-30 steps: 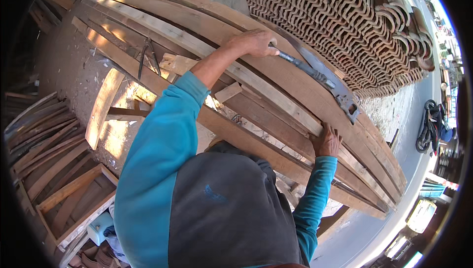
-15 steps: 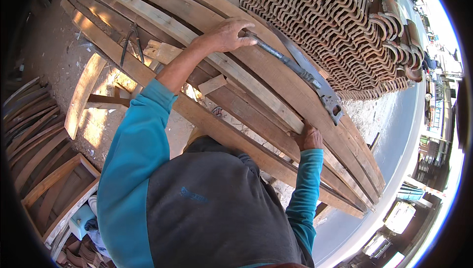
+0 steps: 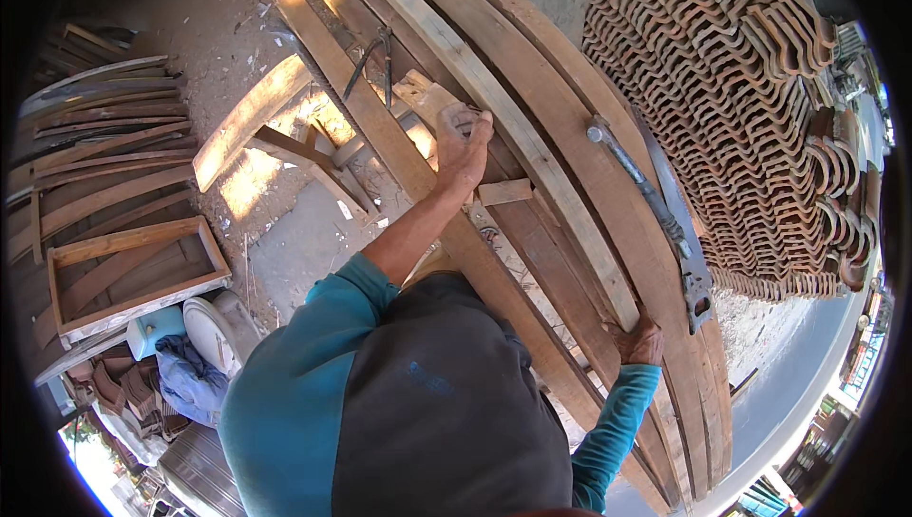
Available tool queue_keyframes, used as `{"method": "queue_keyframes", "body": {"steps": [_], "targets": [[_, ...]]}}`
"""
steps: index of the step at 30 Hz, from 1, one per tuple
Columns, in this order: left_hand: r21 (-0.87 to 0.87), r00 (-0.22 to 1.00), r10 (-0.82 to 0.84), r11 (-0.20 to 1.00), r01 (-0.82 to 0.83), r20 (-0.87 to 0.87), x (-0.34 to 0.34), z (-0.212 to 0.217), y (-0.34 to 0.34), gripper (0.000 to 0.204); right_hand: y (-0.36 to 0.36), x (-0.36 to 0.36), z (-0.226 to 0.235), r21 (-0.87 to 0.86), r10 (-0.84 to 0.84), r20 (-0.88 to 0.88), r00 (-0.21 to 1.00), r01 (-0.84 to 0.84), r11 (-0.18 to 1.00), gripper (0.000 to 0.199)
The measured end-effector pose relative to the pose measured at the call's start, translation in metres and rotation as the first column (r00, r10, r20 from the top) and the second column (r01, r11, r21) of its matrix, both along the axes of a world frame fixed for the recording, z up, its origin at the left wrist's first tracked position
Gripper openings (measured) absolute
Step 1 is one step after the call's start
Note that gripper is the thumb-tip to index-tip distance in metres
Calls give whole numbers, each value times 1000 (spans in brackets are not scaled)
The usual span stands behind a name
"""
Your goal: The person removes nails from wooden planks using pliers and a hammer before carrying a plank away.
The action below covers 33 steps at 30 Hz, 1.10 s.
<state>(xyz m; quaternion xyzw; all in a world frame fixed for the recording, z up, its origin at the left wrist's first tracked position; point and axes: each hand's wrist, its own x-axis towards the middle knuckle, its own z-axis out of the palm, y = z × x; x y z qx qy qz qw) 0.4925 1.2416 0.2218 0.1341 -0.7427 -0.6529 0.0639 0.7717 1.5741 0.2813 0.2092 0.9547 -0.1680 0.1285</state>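
Note:
My right hand is closed around the near end of a long pale wooden batten, which lies along several curved brown planks. My left hand reaches over the planks with bent fingers and thumb apart, close to the rough end of a wooden block. A short wood offcut sits just below that hand. To the right, a hammer with a metal head and dark grip rests on a wide plank. Beside it lies a handsaw, its handle toward me.
Dark pincers hang over a plank at the left. Stacked clay roof tiles stand at the right. On the left are a curved board, a wooden frame, several curved slats and a blue cloth.
My left hand has left the hammer's head end and moved left and nearer, to the wooden block. My right hand stays at the batten's end. The view has turned left.

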Motion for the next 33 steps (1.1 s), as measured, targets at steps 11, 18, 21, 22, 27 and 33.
{"method": "queue_keyframes", "body": {"steps": [11, 18, 21, 22, 27, 33], "targets": [[-10, 885, -199, 975, 224, 421, -17, 23, 17, 117, -9, 10, 4, 210, 34, 66, 997, -48, 977, 57], [-255, 885, -159, 922, 292, 438, -20, 32, 13, 116, -12, 18, -2, 218, 146, -81, 986, -125, 968, 57], [-304, 894, -89, 922, 241, 440, -30, 41, 11, 105, -16, 19, -3, 254, 162, -131, 978, -125, 959, 58], [-226, 849, -109, 939, 258, 518, -33, 51, 7, 105, -17, 19, -3, 258, 162, -141, 977, -122, 958, 58], [-264, 915, -60, 948, 177, 398, -33, 16, -13, 89, -20, 24, 0, 276, 241, -186, 953, -185, 943, 55], [-185, 974, -39, 979, 82, 225, -4, 94, -14, 107, -44, 36, 53, 192, 223, -240, 945, -179, 965, 59]]}}
